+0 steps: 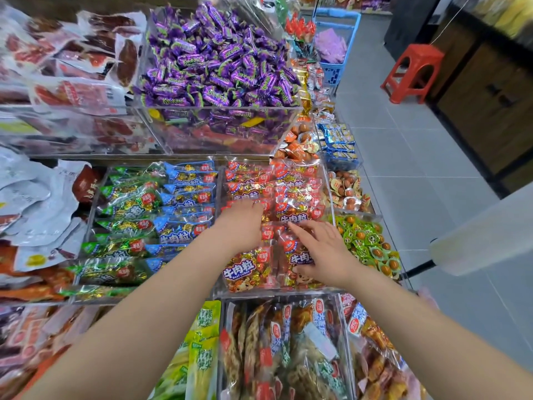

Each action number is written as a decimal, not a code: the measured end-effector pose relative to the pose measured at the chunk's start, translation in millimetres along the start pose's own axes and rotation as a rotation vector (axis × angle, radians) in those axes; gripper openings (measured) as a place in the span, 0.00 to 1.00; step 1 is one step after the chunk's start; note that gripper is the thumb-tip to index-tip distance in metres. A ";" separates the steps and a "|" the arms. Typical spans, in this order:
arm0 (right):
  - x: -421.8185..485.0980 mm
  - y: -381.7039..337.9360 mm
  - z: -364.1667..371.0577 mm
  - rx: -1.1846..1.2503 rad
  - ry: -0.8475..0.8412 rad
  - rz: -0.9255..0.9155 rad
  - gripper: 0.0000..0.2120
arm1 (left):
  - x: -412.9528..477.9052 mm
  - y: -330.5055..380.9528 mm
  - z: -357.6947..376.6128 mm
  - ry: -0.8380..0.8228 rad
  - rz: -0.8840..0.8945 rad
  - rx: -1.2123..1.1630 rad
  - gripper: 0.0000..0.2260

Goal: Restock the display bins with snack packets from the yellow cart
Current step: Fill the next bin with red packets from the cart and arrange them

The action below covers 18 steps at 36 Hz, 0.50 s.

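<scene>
Nearest the camera, a lower bin holds brown snack bags [274, 342] standing on edge beside lemon-green packets [202, 327], faces up so that a shopper can read them.

Just beyond, both hands work in the clear display bin [277, 292] of red beef-cube packets [248, 267], set a little apart from each other. The right hand [323, 249] lies flat with its fingers spread on the packets, most likely pressing the row level so it sits below the rim. The left hand [240, 226] reaches further in, palm down; its fingertips dip among the packets, and whether they pinch one cannot be told. The packets lie overlapped in two columns, labels upward — a tidy shingle that keeps every front visible.

The yellow cart is not in view, so the stock in hand seems already delivered and this looks like straightening.

To the left, green packets [124, 203] and blue packets [187, 197] are shingled likewise. Further back sits a heaped bin of purple candies [216, 59], and beyond it a blue basket [337, 39] and a red stool [412, 73] on the aisle floor.
</scene>
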State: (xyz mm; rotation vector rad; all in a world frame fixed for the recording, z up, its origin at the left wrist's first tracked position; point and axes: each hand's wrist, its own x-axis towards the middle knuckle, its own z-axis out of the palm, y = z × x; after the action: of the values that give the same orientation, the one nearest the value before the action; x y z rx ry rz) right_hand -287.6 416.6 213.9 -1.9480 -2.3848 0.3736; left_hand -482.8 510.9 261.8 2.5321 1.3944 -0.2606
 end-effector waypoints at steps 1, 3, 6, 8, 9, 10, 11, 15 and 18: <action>-1.2 0.1 1.2 0.002 0.006 0.005 0.46 | -0.9 1.8 4.0 0.006 -0.014 -0.005 0.16; -2.5 -0.1 3.2 -0.022 0.001 0.004 0.48 | -2.1 3.5 9.6 -0.002 -0.037 0.029 0.16; -0.5 -2.4 2.8 -0.108 -0.020 -0.004 0.51 | -4.0 3.0 15.3 -0.017 -0.049 0.113 0.16; 1.5 -4.6 0.6 -0.156 -0.029 0.009 0.51 | -5.1 3.7 16.7 0.002 -0.040 0.134 0.14; 1.7 -5.9 -0.3 -0.177 -0.026 0.017 0.50 | -5.4 4.3 16.6 0.006 -0.034 0.134 0.12; 0.8 -7.1 -0.8 -0.198 -0.018 0.023 0.49 | -6.0 4.8 16.3 0.002 -0.026 0.125 0.11; -0.6 -8.1 -0.5 -0.217 -0.003 0.028 0.48 | -6.8 4.3 16.3 -0.008 -0.020 0.112 0.10; -3.7 -10.1 2.0 -0.227 0.024 0.057 0.45 | -7.1 -5.4 22.9 -0.045 -0.010 0.016 0.08; 5.0 -8.9 -4.9 -0.201 -0.031 0.083 0.46 | -4.2 -10.3 22.4 -0.087 -0.012 -0.056 0.16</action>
State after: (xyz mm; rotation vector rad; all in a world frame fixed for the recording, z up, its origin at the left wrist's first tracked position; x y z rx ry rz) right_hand -296.3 420.7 219.9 -2.1435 -2.4524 0.1738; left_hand -494.6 506.3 240.2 2.4377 1.3662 -0.3247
